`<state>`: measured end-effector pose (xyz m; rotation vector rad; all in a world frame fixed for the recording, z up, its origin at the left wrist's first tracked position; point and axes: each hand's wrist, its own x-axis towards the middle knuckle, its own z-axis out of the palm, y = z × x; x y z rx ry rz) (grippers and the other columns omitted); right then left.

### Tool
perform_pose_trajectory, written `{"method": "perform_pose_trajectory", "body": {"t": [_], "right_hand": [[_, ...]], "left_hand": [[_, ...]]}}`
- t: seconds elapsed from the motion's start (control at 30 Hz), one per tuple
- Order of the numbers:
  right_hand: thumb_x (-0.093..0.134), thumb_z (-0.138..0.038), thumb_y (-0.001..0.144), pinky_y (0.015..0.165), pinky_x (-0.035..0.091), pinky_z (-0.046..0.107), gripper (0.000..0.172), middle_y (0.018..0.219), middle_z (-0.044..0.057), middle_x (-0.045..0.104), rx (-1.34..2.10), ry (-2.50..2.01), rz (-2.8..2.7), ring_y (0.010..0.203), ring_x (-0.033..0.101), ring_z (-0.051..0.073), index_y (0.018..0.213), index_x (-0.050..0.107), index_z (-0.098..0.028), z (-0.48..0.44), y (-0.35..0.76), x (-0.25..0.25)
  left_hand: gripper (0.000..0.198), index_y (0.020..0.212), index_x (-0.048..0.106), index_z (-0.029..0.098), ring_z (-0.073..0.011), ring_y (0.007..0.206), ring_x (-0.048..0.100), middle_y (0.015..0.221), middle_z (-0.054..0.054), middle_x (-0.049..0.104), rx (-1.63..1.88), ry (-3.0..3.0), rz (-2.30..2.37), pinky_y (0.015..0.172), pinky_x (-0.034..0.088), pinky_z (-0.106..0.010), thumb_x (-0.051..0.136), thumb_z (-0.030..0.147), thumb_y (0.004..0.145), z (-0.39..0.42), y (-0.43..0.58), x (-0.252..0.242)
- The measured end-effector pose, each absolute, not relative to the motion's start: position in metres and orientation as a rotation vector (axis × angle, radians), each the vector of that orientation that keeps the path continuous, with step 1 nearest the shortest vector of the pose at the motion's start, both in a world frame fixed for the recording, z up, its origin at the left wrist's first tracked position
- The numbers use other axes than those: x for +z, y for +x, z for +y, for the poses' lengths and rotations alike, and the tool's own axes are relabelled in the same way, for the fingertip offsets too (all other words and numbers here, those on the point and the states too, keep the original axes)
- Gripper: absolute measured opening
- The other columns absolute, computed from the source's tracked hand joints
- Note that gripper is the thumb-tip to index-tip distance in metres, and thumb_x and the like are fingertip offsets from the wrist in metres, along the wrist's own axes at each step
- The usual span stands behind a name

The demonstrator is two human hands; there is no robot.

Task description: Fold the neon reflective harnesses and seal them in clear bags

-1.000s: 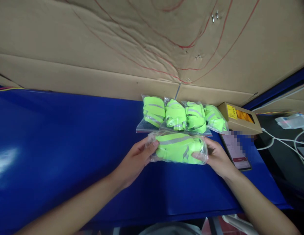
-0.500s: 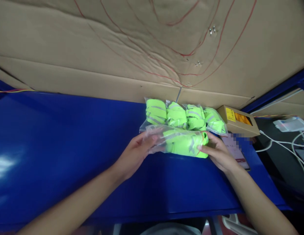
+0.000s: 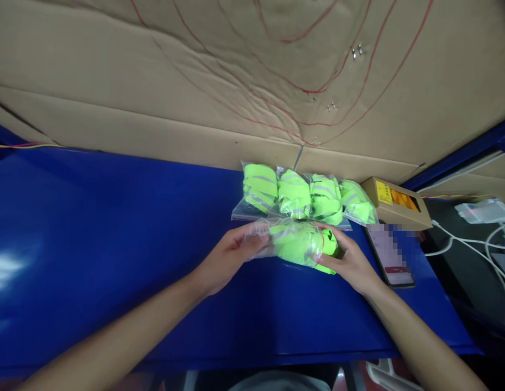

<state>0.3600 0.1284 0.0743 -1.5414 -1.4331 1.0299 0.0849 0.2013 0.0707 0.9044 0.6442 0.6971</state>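
My left hand (image 3: 236,250) pinches the closed end of a clear plastic bag (image 3: 258,239), which is crumpled near its fingers. Inside, and poking out past the red-lined mouth on the right, is a rolled neon yellow-green reflective strap (image 3: 295,247) with grey stripes. My right hand (image 3: 350,260) is wrapped round that right end, thumb in front and fingers behind. Both hands hold the bundle above the blue table, just in front of a row of similar bagged straps (image 3: 259,187). Some of the right fingers are hidden behind the roll.
A cardboard box (image 3: 399,213) with a yellow label and an orange window stands right of the row. A phone (image 3: 393,263) lies on the blue table (image 3: 134,228) before it. White cables (image 3: 460,239) run over a dark surface at right. A cardboard wall (image 3: 195,108) rises behind.
My right hand has moved left with the strap's end, and the bag has bunched up between my hands. More of the roll shows beyond the bag's red-lined mouth.
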Motion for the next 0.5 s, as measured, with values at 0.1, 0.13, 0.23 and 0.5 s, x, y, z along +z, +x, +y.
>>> {"method": "perform_pose_trajectory", "body": {"t": [0.1, 0.13, 0.23, 0.5], "right_hand": [[0.088, -0.042, 0.075, 0.101, 0.050, 0.035, 0.052, 0.126, 0.004, 0.070, 1.023, -1.552, -1.411, 0.118, 0.064, 0.025, 0.122, 0.070, -0.026, 0.129, 0.359, 0.074], [0.088, -0.042, 0.075, 0.096, 0.052, 0.034, 0.050, 0.121, 0.003, 0.071, 1.055, -1.544, -1.377, 0.112, 0.065, 0.024, 0.118, 0.070, -0.025, 0.128, 0.359, 0.074], [0.091, -0.040, 0.070, 0.081, 0.054, 0.029, 0.048, 0.109, 0.001, 0.070, 1.194, -1.494, -1.212, 0.097, 0.065, 0.021, 0.111, 0.071, -0.025, 0.127, 0.359, 0.077], [0.097, -0.035, 0.058, 0.059, 0.049, 0.024, 0.055, 0.079, -0.004, 0.065, 1.376, -1.386, -0.844, 0.066, 0.060, 0.014, 0.103, 0.067, -0.027, 0.125, 0.364, 0.094]], "left_hand": [[0.040, 0.126, 0.075, 0.021, -0.0226, 0.113, 0.071, 0.120, -0.009, 0.076, 0.680, 0.865, 0.685, 0.101, 0.059, -0.034, 0.078, 0.038, 0.090, 0.203, 0.085, 0.069], [0.040, 0.124, 0.075, 0.021, -0.0216, 0.106, 0.073, 0.115, -0.009, 0.078, 0.682, 0.847, 0.697, 0.095, 0.061, -0.032, 0.079, 0.039, 0.089, 0.204, 0.084, 0.070], [0.036, 0.120, 0.077, 0.020, -0.0196, 0.088, 0.075, 0.099, -0.007, 0.078, 0.703, 0.824, 0.725, 0.080, 0.064, -0.032, 0.078, 0.041, 0.090, 0.209, 0.079, 0.079], [0.033, 0.109, 0.077, 0.015, -0.0227, 0.071, 0.074, 0.083, -0.009, 0.078, 0.907, 0.850, 0.836, 0.062, 0.061, -0.030, 0.077, 0.040, 0.087, 0.226, 0.064, 0.108]]}}
